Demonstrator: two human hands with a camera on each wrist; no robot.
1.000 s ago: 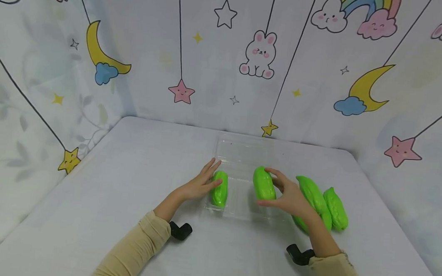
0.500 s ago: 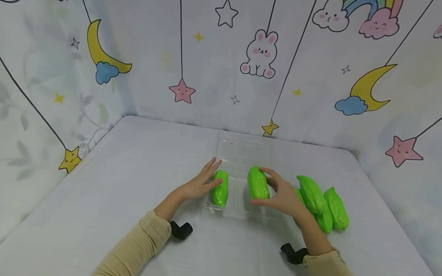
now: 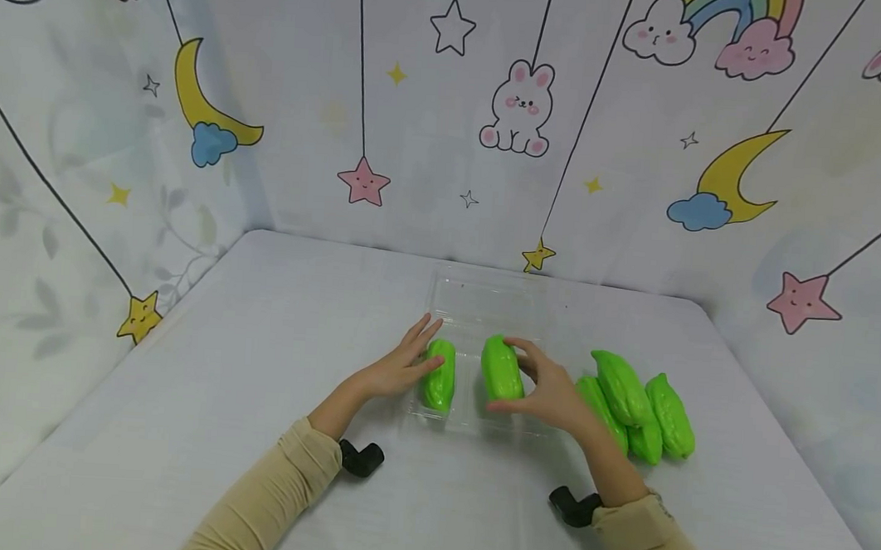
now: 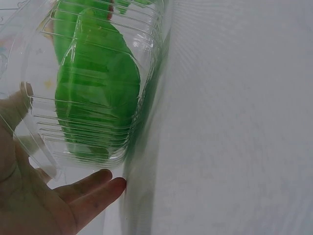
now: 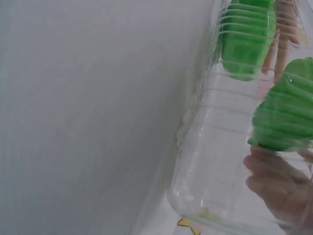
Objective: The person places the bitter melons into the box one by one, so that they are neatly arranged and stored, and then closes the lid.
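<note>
My right hand grips a green, elongated, bumpy fruit, thumb at its near end and fingers at the far end. It holds the fruit over the middle of an open clear plastic clamshell box. A second green fruit lies lengthwise along the box's left side, seen through the ribbed wall in the left wrist view. My left hand is at the box's left edge with fingers extended, its thumb reaching over that fruit. In the right wrist view the held fruit shows through the box wall.
Several more green fruits lie in a heap on the white table, right of the box. The box's lid lies folded back toward the patterned wall cloth. A black wrist camera sits under each forearm.
My right hand has moved left with the green fruit, over the box toward the fruit lying in it. More of the heap now shows. My left hand has stayed in place.
</note>
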